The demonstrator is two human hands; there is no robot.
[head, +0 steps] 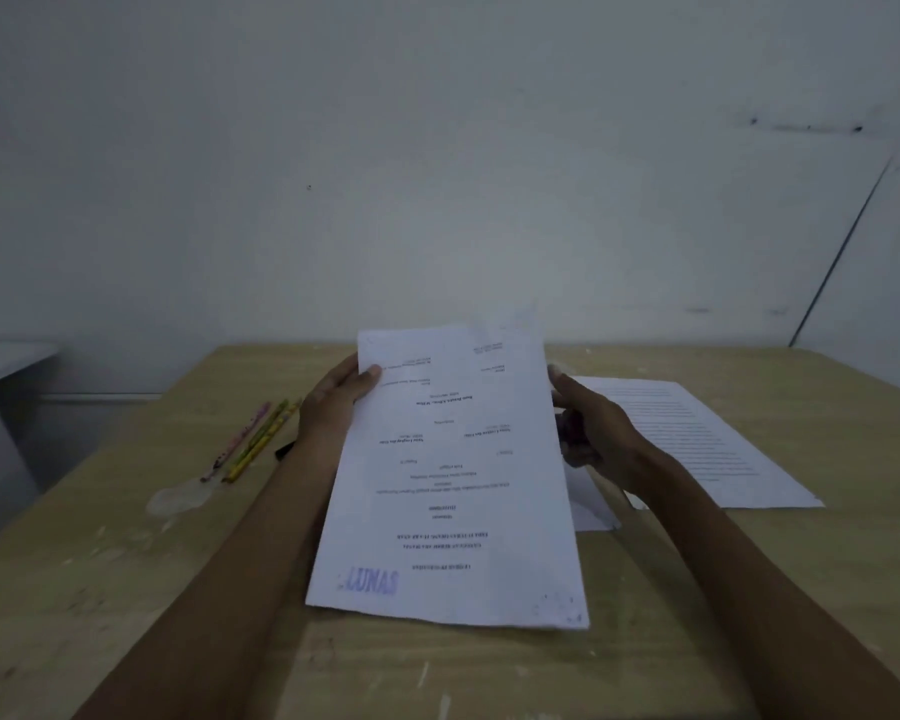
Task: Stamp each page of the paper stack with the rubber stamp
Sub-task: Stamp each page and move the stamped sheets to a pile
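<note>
My left hand pinches the stamped page by its far left edge, long axis running away from me, while my right hand, nearer the tabletop's right-side stack, curls around something dark.

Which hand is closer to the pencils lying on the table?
Left. The left hand grips the stamped page's left edge, just right of the pencils. The right hand is on the page's far side, much farther from them.
</note>
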